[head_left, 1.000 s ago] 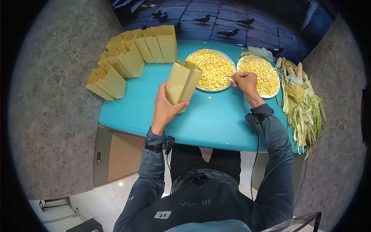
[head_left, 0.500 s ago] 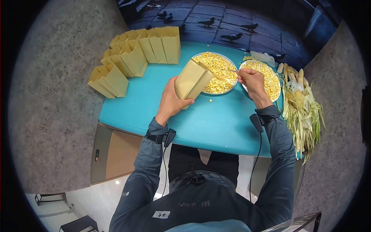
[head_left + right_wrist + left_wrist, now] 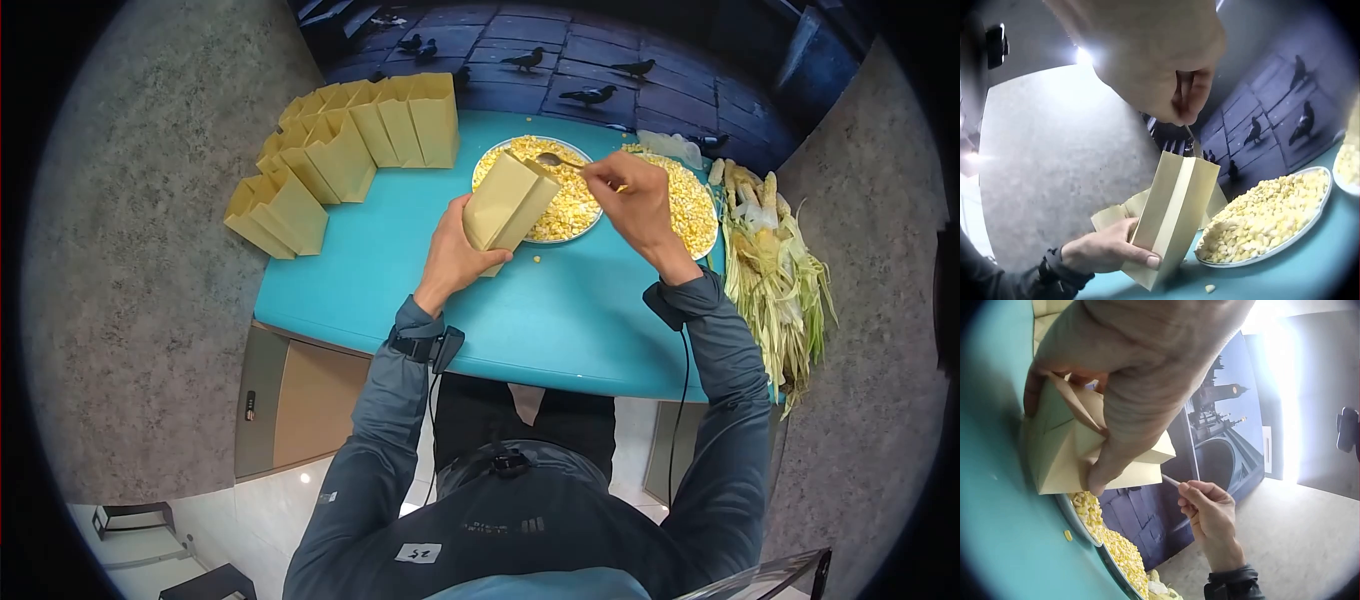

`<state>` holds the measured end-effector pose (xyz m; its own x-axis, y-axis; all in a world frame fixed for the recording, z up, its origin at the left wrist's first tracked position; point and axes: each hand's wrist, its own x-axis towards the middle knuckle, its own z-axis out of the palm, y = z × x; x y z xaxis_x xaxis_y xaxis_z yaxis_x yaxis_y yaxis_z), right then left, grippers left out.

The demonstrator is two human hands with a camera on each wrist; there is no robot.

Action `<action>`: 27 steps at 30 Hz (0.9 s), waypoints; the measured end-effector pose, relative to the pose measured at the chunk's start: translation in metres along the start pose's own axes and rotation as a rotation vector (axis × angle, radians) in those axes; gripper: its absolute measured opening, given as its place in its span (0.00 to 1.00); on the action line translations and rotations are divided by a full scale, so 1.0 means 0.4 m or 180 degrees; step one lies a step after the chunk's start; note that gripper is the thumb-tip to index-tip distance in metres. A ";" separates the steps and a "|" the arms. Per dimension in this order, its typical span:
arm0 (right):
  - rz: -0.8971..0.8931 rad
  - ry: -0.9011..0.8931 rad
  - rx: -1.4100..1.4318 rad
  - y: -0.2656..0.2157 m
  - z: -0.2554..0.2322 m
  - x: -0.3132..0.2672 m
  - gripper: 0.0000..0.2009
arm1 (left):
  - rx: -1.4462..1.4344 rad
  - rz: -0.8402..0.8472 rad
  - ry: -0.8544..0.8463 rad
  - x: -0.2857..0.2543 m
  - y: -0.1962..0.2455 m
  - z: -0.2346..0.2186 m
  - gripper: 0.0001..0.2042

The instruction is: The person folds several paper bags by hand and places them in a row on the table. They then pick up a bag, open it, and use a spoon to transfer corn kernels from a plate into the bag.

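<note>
My left hand (image 3: 455,255) grips a tan paper bag (image 3: 505,205) around its lower part, thumb on the near side. The bag tilts to the right, its open mouth facing up beside the left plate (image 3: 563,241) of loose corn kernels (image 3: 580,205). Between thumb and fingers, my right hand (image 3: 640,205) pinches the handle of a metal spoon (image 3: 550,159). In the head view the spoon's bowl looks dark and overlaps the area just past the bag's mouth. The right wrist view has the spoon's tip right at the bag's top edge. The bag's inside is hidden.
Several open paper bags (image 3: 340,155) stand in rows at the back left of the blue table (image 3: 370,270). A second heap of kernels (image 3: 693,205) lies on the right plate. Beyond it are corn husks and cobs (image 3: 775,265) and a clear plastic bag (image 3: 672,147). One stray kernel (image 3: 537,259) lies in front.
My right hand has lifted the spoon out of the kernels and brought it left to the paper bag's mouth. My left hand has shifted the bag right and tilted it further toward the plate.
</note>
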<state>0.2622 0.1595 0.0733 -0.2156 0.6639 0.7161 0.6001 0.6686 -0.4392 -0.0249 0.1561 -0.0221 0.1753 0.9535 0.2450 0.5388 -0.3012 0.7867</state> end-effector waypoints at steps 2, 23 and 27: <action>0.0824 0.0215 0.0148 0.059 0.006 -0.034 0.02 | -0.0172 -0.0174 0.0007 -0.011 0.006 -0.016 0.52; 0.3664 0.0437 0.2346 0.231 0.144 -0.111 0.05 | -0.0166 -0.0216 0.0245 -0.065 -0.007 -0.080 0.50; 0.3791 0.0475 0.2511 0.215 0.117 -0.098 0.06 | -0.0052 -0.0143 0.0281 -0.051 -0.017 -0.057 0.50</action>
<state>0.2861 0.2064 -0.0180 0.2130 0.9425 -0.2576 -0.2242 -0.2095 -0.9518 -0.0509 0.1387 -0.0195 0.0774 0.9631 0.2577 0.5308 -0.2586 0.8071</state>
